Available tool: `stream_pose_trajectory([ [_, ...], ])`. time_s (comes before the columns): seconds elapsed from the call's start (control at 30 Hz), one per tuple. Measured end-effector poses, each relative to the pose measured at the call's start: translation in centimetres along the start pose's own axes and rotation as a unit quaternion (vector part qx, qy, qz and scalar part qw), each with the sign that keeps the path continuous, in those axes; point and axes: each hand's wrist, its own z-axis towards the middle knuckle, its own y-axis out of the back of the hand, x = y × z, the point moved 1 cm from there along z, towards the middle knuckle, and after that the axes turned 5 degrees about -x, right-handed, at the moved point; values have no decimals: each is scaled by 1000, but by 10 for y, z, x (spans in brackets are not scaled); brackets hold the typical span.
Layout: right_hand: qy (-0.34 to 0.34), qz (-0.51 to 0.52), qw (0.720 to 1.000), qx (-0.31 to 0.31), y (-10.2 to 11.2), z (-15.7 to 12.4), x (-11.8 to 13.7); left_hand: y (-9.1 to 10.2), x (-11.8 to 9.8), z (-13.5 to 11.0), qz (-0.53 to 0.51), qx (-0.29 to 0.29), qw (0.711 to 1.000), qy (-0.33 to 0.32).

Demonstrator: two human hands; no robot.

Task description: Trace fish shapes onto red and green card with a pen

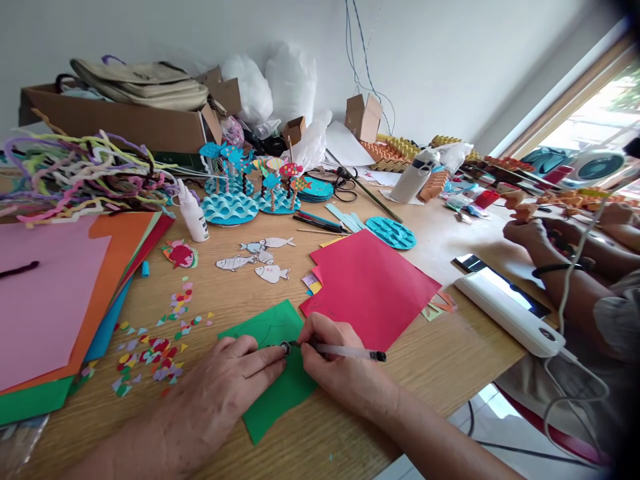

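Observation:
A piece of green paper (277, 407) with faint pencil-like lines lies before me. My left hand (225, 377) rests on it, fingers close together and pressing it to the table. A small round shiny thing (285, 347) shows at those fingertips; its kind is unclear. In my right hand (345, 360) is a pen (350, 351) with a clear barrel and black end, its tip on the green paper beside that small thing. Red paper (375, 287) lies just beyond. Several fish cutouts (273, 273) lie past the green sheet.
Paper confetti (155, 353) and stacked coloured sheets (45, 293) lie left, with a glue bottle (194, 212) and pipe cleaners (90, 173) behind. Blue fish models (230, 207) stand at the back. To the right are a white laminator-like device (510, 310) and another person's hands (533, 233).

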Motion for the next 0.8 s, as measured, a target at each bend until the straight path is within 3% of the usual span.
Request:
stream_pose_trajectory([
  [0.5,21,-31,999,2,-8,6,-3,3,-1,2,-16,32,999,18],
  [0.8,10,-15,999,36,-9,4,1,5,-3,3,-6,36,999,25],
])
